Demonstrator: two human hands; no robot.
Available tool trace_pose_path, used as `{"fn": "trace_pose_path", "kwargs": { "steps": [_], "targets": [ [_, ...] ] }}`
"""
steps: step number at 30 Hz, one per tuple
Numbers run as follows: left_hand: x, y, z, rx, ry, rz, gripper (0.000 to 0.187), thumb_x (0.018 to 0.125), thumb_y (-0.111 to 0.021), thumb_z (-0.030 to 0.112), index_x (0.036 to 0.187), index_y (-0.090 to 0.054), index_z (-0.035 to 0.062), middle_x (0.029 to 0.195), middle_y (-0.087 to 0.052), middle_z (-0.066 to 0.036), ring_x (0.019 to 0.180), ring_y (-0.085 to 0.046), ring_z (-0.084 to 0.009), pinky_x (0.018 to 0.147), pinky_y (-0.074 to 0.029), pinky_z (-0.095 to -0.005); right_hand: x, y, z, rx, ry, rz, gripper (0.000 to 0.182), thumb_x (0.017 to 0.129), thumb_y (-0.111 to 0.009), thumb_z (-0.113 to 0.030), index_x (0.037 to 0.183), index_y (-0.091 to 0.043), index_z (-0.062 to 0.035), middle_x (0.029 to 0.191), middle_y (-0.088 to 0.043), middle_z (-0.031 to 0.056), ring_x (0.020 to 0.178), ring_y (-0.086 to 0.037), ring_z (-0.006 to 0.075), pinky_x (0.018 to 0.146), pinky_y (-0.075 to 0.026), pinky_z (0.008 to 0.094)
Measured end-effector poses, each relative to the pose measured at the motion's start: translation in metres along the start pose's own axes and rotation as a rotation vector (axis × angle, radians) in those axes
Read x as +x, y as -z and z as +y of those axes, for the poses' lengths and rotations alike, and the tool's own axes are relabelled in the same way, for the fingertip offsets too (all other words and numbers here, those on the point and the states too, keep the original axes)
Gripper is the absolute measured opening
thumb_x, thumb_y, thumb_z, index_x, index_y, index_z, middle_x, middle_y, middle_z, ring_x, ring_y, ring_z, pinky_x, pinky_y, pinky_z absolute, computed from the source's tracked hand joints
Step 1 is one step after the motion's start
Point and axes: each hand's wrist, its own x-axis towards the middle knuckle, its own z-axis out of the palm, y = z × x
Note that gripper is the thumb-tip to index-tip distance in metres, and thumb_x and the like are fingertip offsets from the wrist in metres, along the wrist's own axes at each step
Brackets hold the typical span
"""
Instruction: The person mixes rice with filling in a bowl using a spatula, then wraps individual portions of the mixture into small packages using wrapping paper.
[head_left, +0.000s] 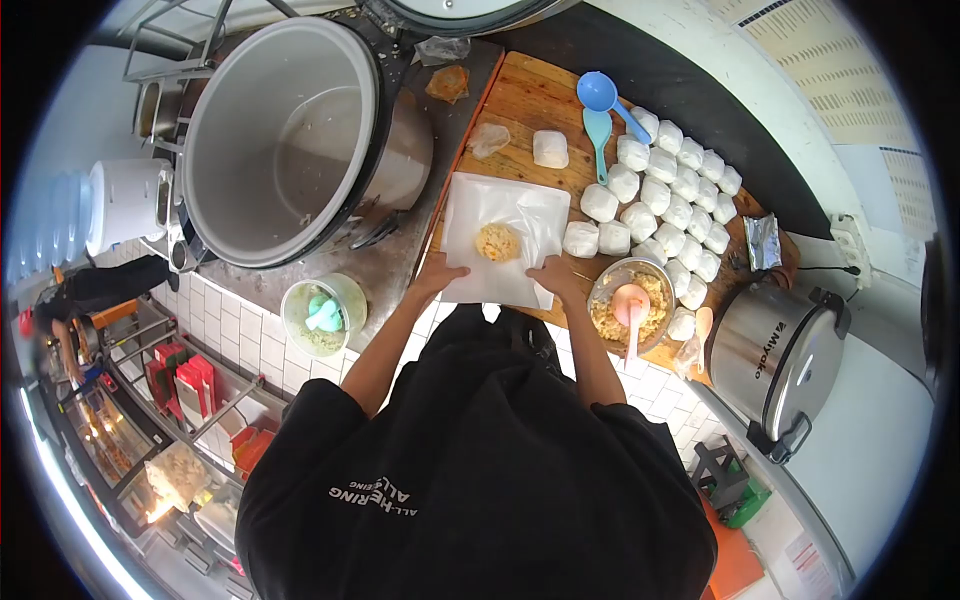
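both hands (left hand point(437, 274), right hand point(553, 274)) gripping wrapper point(520, 215), rice mound point(497, 242)

A commercial food-prep kitchen is indicated: a huge rice cooker point(300, 140) at eleven o'clock, wrapped rice parcels point(670, 190) stacked at two o'clock, tiled counter point(270, 340).

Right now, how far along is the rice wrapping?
Done: many wrapped parcels lie in rows on the wooden board. In hand: left hand and right hand hold a white sheet bearing a rice mound. Left: rice remains in the bowl.
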Motion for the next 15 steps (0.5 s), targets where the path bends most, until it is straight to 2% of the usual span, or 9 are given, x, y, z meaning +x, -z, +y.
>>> {"fn": "trace_pose_path", "kwargs": {
  "steps": [1, 3, 5, 8, 9, 12, 13, 14, 15],
  "targets": [
    [0.002, 0.006, -0.002, -0.006, 0.004, 0.003, 0.052, 0.072, -0.076, 0.031, 0.110, -0.063, -0.0030, 0.108, -0.066, -0.017, 0.099, -0.063, -0.0256, 0.087, -0.049, -0.0362, -0.001, 0.003, 0.003, 0.058, 0.043, -0.118, 0.062, 0.066, -0.072, -0.053, 0.088, -0.065, 0.0050, 0.087, -0.066, 0.0231, 0.083, -0.065, 0.0348, 0.074, -0.050, 0.0436],
    [0.010, 0.022, 0.007, 0.235, -0.069, -0.344, 0.054, 0.072, -0.076, 0.030, 0.110, -0.061, -0.0055, 0.108, -0.065, -0.019, 0.102, -0.062, -0.0263, 0.089, -0.048, -0.0363, -0.008, 0.021, -0.006, -0.020, 0.044, -0.190, 0.062, 0.068, -0.071, -0.053, 0.089, -0.065, 0.0057, 0.087, -0.066, 0.0229, 0.083, -0.065, 0.0350, 0.074, -0.050, 0.0434],
    [0.007, 0.027, 0.038, 0.181, -0.095, -0.234, 0.057, 0.072, -0.076, 0.028, 0.115, -0.058, -0.0057, 0.110, -0.064, -0.020, 0.103, -0.062, -0.0270, 0.090, -0.047, -0.0362, 0.000, 0.032, -0.011, -0.103, 0.045, -0.252, 0.063, 0.069, -0.071, -0.052, 0.090, -0.064, 0.0063, 0.086, -0.066, 0.0226, 0.082, -0.065, 0.0353, 0.074, -0.050, 0.0433],
    [0.076, 0.013, 0.010, 0.135, -0.394, 0.254, 0.063, 0.074, -0.075, 0.021, 0.126, -0.048, -0.0017, 0.116, -0.062, -0.018, 0.105, -0.061, -0.0310, 0.094, -0.045, -0.0372, 0.042, 0.014, -0.014, 0.125, 0.156, 0.443, 0.056, 0.072, -0.071, -0.048, 0.096, -0.063, 0.0023, 0.092, -0.066, 0.0212, 0.087, -0.064, 0.0349, 0.078, -0.050, 0.0421],
    [0.076, 0.016, 0.030, 0.131, -0.397, 0.254, 0.063, 0.074, -0.075, 0.021, 0.126, -0.048, -0.0017, 0.116, -0.062, -0.018, 0.105, -0.061, -0.0310, 0.094, -0.045, -0.0372, 0.050, 0.017, -0.025, 0.127, 0.188, 0.692, 0.052, 0.071, -0.072, -0.045, 0.097, -0.063, -0.0003, 0.096, -0.066, 0.0194, 0.091, -0.063, 0.0343, 0.080, -0.050, 0.0415],
    [0.068, 0.026, 0.084, 0.230, -0.316, 0.307, 0.050, 0.079, -0.067, 0.012, 0.125, -0.047, 0.0023, 0.111, -0.063, -0.014, 0.103, -0.061, -0.0320, 0.094, -0.047, -0.0386, 0.048, 0.069, -0.054, 0.142, 0.208, 0.374, 0.036, 0.074, -0.069, -0.030, 0.101, -0.064, -0.0074, 0.102, -0.065, 0.0161, 0.100, -0.060, 0.0328, 0.087, -0.048, 0.0431],
    [0.066, 0.029, 0.095, 0.571, -0.370, 0.289, 0.041, 0.081, -0.063, 0.009, 0.119, -0.050, 0.0037, 0.107, -0.063, -0.012, 0.103, -0.062, -0.0301, 0.092, -0.047, -0.0393, 0.052, 0.074, -0.058, 0.141, 0.211, 0.375, 0.036, 0.074, -0.069, -0.030, 0.101, -0.064, -0.0074, 0.102, -0.065, 0.0161, 0.100, -0.060, 0.0328, 0.087, -0.048, 0.0431],
    [0.066, 0.028, 0.099, 0.911, -0.418, 0.262, 0.032, 0.083, -0.060, 0.005, 0.114, -0.053, 0.0051, 0.102, -0.063, -0.011, 0.102, -0.062, -0.0282, 0.090, -0.048, -0.0399, 0.056, 0.077, -0.059, -0.153, 0.225, 0.302, 0.029, 0.076, -0.064, -0.021, 0.102, -0.064, -0.0082, 0.101, -0.064, 0.0143, 0.098, -0.060, 0.0320, 0.085, -0.047, 0.0438],
    [0.065, 0.026, 0.101, 0.909, -0.419, 0.262, 0.032, 0.083, -0.060, 0.005, 0.114, -0.053, 0.0051, 0.102, -0.063, -0.011, 0.102, -0.062, -0.0282, 0.090, -0.048, -0.0399, 0.056, 0.078, -0.059, -0.448, 0.233, 0.224, 0.025, 0.077, -0.059, -0.012, 0.102, -0.063, -0.0089, 0.099, -0.063, 0.0125, 0.095, -0.060, 0.0313, 0.084, -0.047, 0.0445]
  ]
}}
